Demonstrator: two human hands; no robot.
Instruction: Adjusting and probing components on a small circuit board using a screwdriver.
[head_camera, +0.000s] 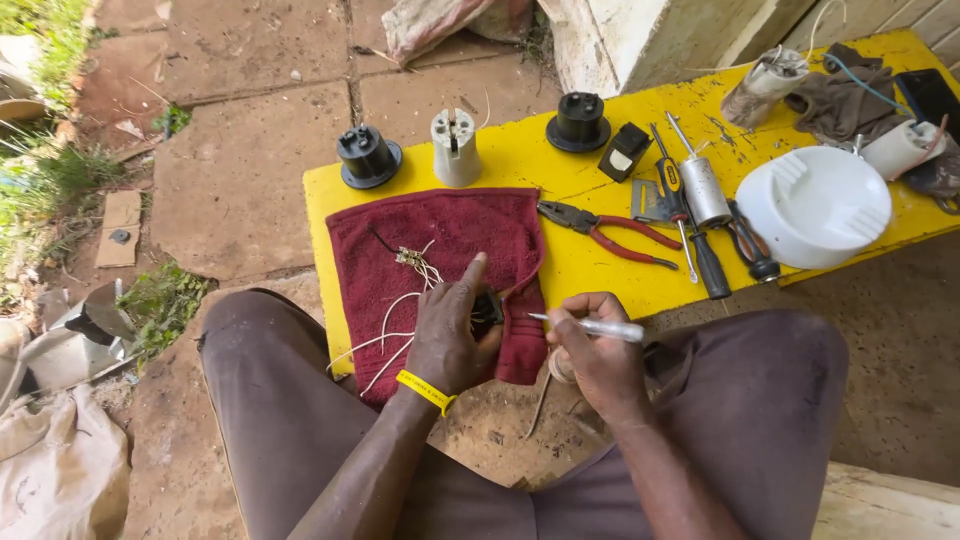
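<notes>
My left hand (450, 330), with a yellow wristband, grips a small dark part (487, 312) on the near edge of a maroon towel (440, 235). White wires (400, 300) trail from the part across the towel. A slim silver tool like a small screwdriver (600, 326) sits in my right hand (600, 360), its tip pointing left at the dark part. The towel lies on a yellow board (590, 270).
On the yellow board lie red-handled pliers (615, 232), screwdrivers (700, 250), a silver capacitor (705, 190), a white round cover (815, 205), two black round parts (368, 157), a white holder (455, 147) and rags (850, 100). Paving stones and grass are beyond.
</notes>
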